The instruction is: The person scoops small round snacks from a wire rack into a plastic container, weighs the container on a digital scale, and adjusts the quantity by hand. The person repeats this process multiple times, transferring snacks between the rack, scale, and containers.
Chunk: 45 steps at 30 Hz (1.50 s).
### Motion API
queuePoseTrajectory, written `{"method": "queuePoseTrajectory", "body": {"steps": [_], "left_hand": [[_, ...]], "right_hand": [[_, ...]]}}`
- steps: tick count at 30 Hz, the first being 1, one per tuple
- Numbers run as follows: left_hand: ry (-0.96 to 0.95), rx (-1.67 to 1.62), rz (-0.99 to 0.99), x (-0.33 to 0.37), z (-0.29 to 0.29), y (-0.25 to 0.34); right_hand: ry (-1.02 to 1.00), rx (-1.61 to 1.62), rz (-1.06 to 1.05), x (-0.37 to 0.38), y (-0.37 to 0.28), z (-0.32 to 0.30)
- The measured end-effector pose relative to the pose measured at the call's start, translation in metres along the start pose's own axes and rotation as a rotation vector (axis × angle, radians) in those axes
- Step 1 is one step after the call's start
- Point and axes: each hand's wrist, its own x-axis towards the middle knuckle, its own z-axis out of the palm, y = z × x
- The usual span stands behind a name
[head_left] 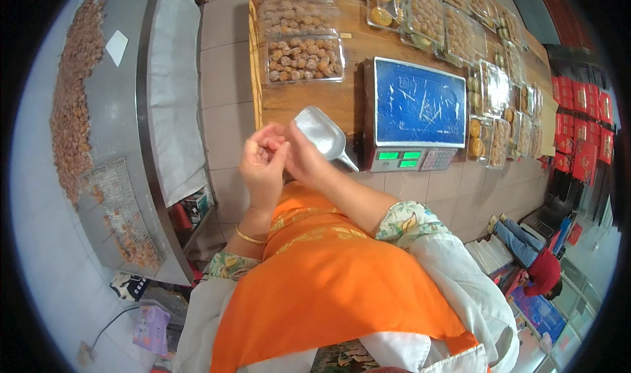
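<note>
at the far left of the frame, a long heap of brown pieces [73, 110] lies on a metal desk [118, 110], with a white card [116, 47] near its top and a wire mesh rack [135, 205] holding orange-brown bits lower down. a pale sheet [174, 90] hangs along the desk's right side. left of centre, the left hand [263, 159] is raised, a bangle [252, 235] on its wrist, its fingers curled in toward the palm. the right hand [302, 153] is right beside it, fingers narrow and partly hidden; i cannot tell whether either hand holds anything. above them, clear boxes of round brown sweets [305, 59] stand on a wooden desk [355, 44]. just right of the hands, a metal scoop [322, 133] lies at that desk's lower edge, handle toward the lower right. next comes a blue-topped scale [420, 103] with lit green displays, then more clear boxes [460, 34] at upper right, and red packages [582, 123] at the far right.
</note>
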Motion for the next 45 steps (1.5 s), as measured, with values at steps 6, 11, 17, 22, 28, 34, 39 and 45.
{"method": "queuePoseTrajectory", "body": {"steps": [6, 11, 17, 22, 28, 34, 39, 45], "left_hand": [[-0.175, 0.037, 0.063, -0.049, 0.033, -0.004], [-0.238, 0.129, 0.142, -0.068, 0.055, -0.009], [0.000, 0.532, 0.542, -0.107, 0.014, 0.001], [-0.044, 1.020, 0.923, -0.132, -0.046, 0.022], [0.869, 1.302, 0.124, -0.170, -0.181, -0.022], [0.442, 0.822, 0.713, -0.200, -0.174, 0.017], [0.773, 1.162, -0.092, -0.268, -0.291, -0.034], [1.482, 0.542, 0.010, -0.443, -0.435, -0.053]], "right_hand": [[-0.041, 0.158, 0.013, -0.071, -0.018, 0.026], [-0.052, 0.215, -0.103, -0.110, -0.039, 0.027], [-0.123, -0.025, 0.060, -0.118, 0.012, 0.068], [-0.280, -0.060, 0.334, -0.105, 0.051, 0.093], [-0.434, -0.608, 0.457, -0.103, 0.100, 0.128], [-0.412, -0.585, 0.638, -0.081, 0.190, 0.143], [-0.739, -1.058, 0.732, -0.102, 0.203, 0.193], [-0.794, -1.983, 0.936, -0.049, 0.259, 0.117]]}}
